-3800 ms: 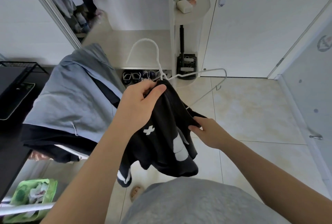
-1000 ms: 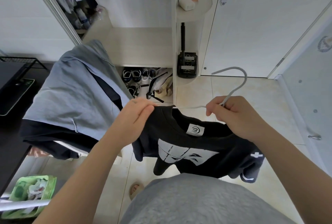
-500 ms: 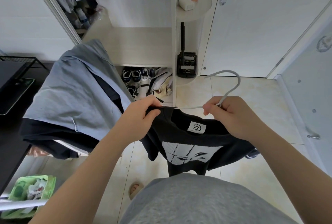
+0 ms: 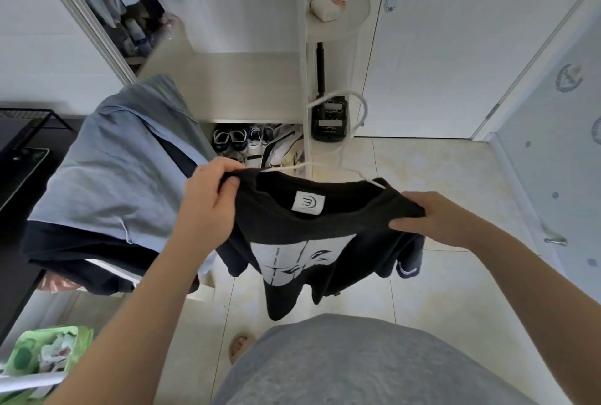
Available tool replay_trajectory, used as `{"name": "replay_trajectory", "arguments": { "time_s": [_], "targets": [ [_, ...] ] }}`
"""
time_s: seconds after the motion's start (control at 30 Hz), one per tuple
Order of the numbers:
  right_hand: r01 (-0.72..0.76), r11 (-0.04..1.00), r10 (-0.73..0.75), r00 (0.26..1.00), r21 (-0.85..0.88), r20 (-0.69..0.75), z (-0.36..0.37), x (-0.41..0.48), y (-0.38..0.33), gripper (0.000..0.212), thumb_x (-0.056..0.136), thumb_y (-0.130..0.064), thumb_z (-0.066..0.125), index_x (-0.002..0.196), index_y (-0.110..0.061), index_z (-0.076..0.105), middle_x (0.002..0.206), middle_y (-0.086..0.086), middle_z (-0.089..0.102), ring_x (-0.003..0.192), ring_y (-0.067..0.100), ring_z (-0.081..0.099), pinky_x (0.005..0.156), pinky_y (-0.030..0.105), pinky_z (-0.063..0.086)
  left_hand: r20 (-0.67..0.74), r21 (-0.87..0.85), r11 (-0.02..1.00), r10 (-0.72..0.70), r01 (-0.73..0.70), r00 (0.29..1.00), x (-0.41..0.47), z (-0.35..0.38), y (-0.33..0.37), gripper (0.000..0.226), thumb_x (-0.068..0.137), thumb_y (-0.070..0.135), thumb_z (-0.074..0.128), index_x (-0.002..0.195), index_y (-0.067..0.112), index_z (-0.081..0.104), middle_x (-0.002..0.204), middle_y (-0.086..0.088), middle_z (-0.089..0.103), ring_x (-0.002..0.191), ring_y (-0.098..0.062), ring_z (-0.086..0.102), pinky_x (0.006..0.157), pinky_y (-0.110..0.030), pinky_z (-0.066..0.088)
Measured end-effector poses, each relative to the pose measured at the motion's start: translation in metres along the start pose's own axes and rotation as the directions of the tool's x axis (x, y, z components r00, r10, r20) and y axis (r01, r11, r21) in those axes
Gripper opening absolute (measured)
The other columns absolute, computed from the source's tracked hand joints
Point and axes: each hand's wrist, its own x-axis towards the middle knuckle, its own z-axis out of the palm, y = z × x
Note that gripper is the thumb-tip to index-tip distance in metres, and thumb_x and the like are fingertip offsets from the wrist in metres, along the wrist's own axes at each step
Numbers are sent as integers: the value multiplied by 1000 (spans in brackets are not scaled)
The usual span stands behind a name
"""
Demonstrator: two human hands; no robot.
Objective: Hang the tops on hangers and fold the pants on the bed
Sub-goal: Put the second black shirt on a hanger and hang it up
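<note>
Here the black top point(image 4: 325, 235) hangs in the air in front of the person, above the tiled floor point(image 4: 439, 177), with a white hanger point(image 4: 353, 131) threaded through its neck. The hanger's hook rises behind the collar, and thin white wire shows at both neck edges. The left hand point(image 4: 208, 199) has its grip closed on the left shoulder of the top, thumb and fingers pinching cloth near where the wire emerges. The right hand point(image 4: 435, 219) lies on the right shoulder, its grip narrow and closed on a fold of cloth, though the fingertips underneath are hidden.

The top looks soft and light; it sags between the hands and its sleeves and hem droop freely, so it will not keep any shape on its own. The hanger is thin and stiff and probably smooth, so cloth could slide off an arm that is not fully seated. The sound places to hold are the shoulder seams, pulled outward over the hanger's ends, and after that the hook, which should carry the whole weight easily. Pulling at the collar risks stretching it.

A heap of blue and dark clothes point(image 4: 110, 177) lies to the left, untouched.
</note>
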Motion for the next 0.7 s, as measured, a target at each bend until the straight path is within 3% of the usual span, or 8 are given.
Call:
{"name": "replay_trajectory", "arguments": {
  "time_s": [0.1, 0.2, 0.33, 0.5, 0.6, 0.7],
  "targets": [
    [-56, 998, 56, 998, 5, -2, -1, 1, 15, 13, 88, -6, 70, 77, -4, 63, 69, 5, 62, 68, 17, 56, 66, 24, 41, -17, 32, 999, -18, 18, 1000, 5, -14, -7, 27, 98, 2, 51, 104, 25, 63, 95, 23, 58, 95, -9, 52, 82, -5, 33],
    [-40, 999, 40, 999, 5, -23, -1, 3, 12, 17, 87, -7, 70, 75, -4, 59, 68, 7, 57, 65, 14, 52, 66, 28, 39, -38, 83, 997, -6, 9, 999, 8, -21, -11, 25, 96, -1, 54, 106, 18, 68, 97, 26, 58, 97, -1, 48, 85, 2, 29],
    [-5, 998, 11, 995, 59, -98, 0, 5, 2, 22, 85, -10, 74, 76, -7, 54, 67, 1, 53, 60, 11, 49, 62, 24, 39, -36, 95, 995, 35, -32, 999, 10, -31, -18, 42, 94, -2, 58, 100, 40, 60, 97, 25, 61, 96, 10, 48, 90, 0, 30],
    [13, 987, 13, 986, 162, -164, -4, 2, -9, 25, 82, -21, 80, 75, -7, 60, 61, -3, 57, 57, 8, 53, 57, 15, 42, 17, 73, 997, 12, -14, 1000, 4, -32, -30, 58, 94, -2, 58, 93, 56, 56, 98, 38, 58, 100, 12, 50, 89, -2, 33],
    [18, 977, 14, 989, 214, -150, -10, -2, -15, 17, 82, -15, 79, 73, -10, 65, 61, -3, 62, 59, 10, 57, 58, 19, 44, 17, 46, 999, -1, 1, 1000, 1, -29, -36, 61, 94, -3, 58, 92, 58, 57, 97, 36, 59, 98, 9, 52, 89, -14, 40],
    [57, 951, -15, 990, 303, -140, -22, -8, -16, 17, 85, -2, 72, 73, -15, 72, 70, 4, 67, 60, 16, 55, 56, 29, 42, 21, 21, 1000, 5, -6, 1000, 1, -29, -37, 70, 94, -6, 57, 92, 64, 57, 97, 39, 59, 96, 15, 52, 87, -5, 36]
  ]
}}
